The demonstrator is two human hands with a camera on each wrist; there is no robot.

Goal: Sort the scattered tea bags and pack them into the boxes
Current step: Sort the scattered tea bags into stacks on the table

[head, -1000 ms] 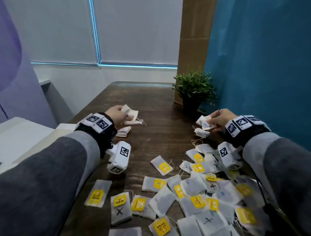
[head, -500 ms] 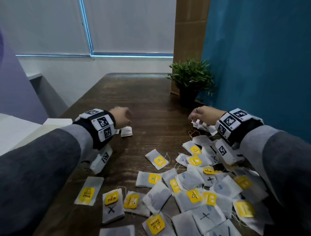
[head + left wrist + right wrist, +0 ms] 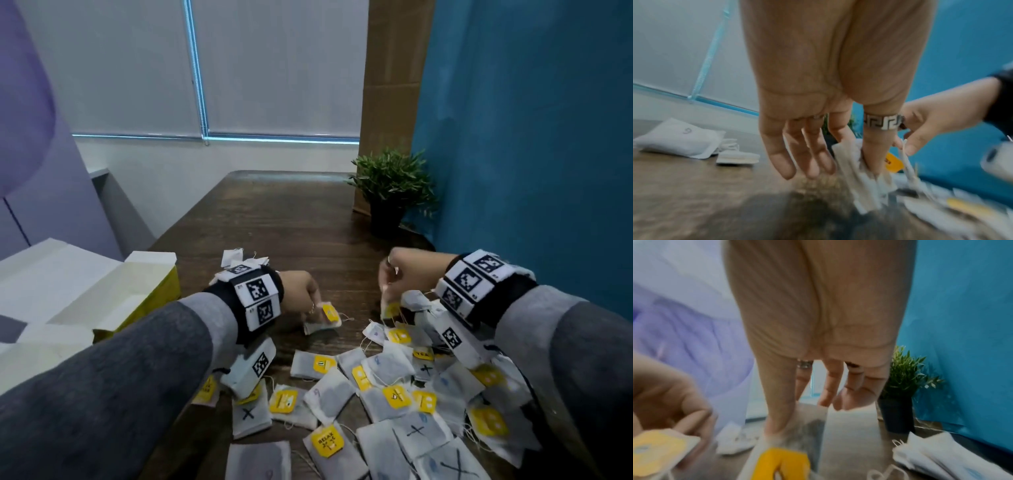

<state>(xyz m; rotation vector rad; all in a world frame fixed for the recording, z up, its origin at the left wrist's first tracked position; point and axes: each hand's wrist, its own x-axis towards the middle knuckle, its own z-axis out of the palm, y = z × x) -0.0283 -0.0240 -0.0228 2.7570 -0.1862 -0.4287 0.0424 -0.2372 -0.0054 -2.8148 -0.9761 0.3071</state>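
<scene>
Yellow tags mark most of the tea bags (image 3: 394, 394) scattered over the lower right of the head view, on a dark wooden table (image 3: 291, 222). Both hands are mid-pick, so the sorting step is in hand and no packing shows yet. The left hand (image 3: 301, 291), at centre frame, pinches a tea bag (image 3: 323, 320) with thumb and forefinger at the table's surface; the left wrist view shows its other fingers (image 3: 789, 155) hanging straight. The right hand (image 3: 407, 270), centre right, pinches another tea bag (image 3: 797, 434) by its top edge, the bag dangling below with its yellow tag; its remaining fingers curl loosely. A small sorted stack (image 3: 239, 260) lies beyond the left wrist. An open box (image 3: 147, 284), white inside and yellow outside, sits at the left edge of the head view, near the left forearm. A potted plant (image 3: 390, 192) stands at upper right. The next move, as I judge it, calls for reading each bag's mark, laying it on the matching stack, and keeping the strings from snagging neighbouring bags as they lift.
</scene>
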